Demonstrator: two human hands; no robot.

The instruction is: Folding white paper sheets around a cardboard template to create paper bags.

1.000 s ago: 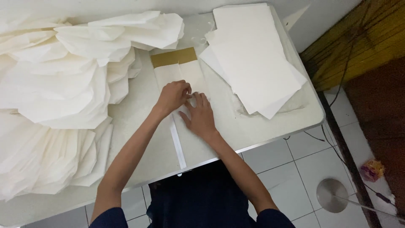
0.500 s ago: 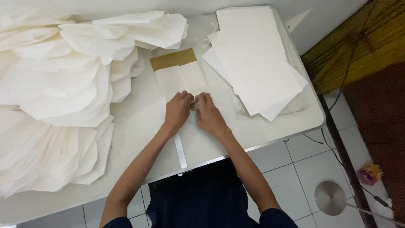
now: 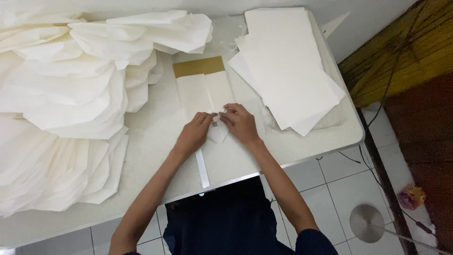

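Mid-table, both hands work close together on one folded sheet. Left hand (image 3: 194,133) lies palm down, fingers curled, tips pressing the near end of a folded white paper piece (image 3: 205,97) that runs from the hands toward the far edge of the table (image 3: 155,141). Right hand (image 3: 239,123) sits just beside it, thumb and fingertips pinched on a small white fold of the same paper between the two hands; the grip there is nearly closed, though how much paper it holds is hidden by the fingers. The left grip is flat pressure, not a pinch. A brown band (image 3: 198,67) crosses the far end of the paper piece. A narrow white strip (image 3: 203,167) runs from under the left hand to the near edge of the table. Heaps of crumpled and fanned white paper (image 3: 71,94) cover the left half of the table, reaching the far left corner. A stack of flat white sheets (image 3: 288,66) lies slanted at the far right corner, near the right hand but apart from it. Below the table: white floor tiles, a round metal disc (image 3: 367,223) and a small yellow-pink object (image 3: 411,196), too blurred to identify.
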